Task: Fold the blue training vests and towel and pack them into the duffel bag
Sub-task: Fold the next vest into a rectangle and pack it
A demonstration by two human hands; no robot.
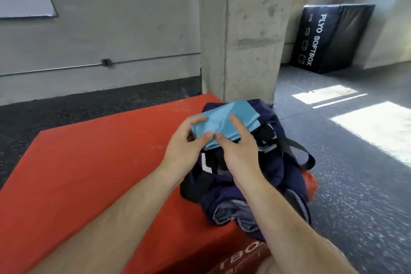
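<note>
A folded light-blue cloth is held above the navy duffel bag, which lies on the right side of a red soft box. My left hand grips the cloth's near left edge with thumb on top and fingers curled round the side. My right hand pinches the near edge beside it, index finger stretched over the top of the cloth. Black straps cross the bag's middle. Whether the cloth is a vest or the towel I cannot tell.
A concrete pillar rises just behind the red box. A black plyo soft box leans against the far wall at the right. Dark speckled gym floor with sunlit patches lies to the right.
</note>
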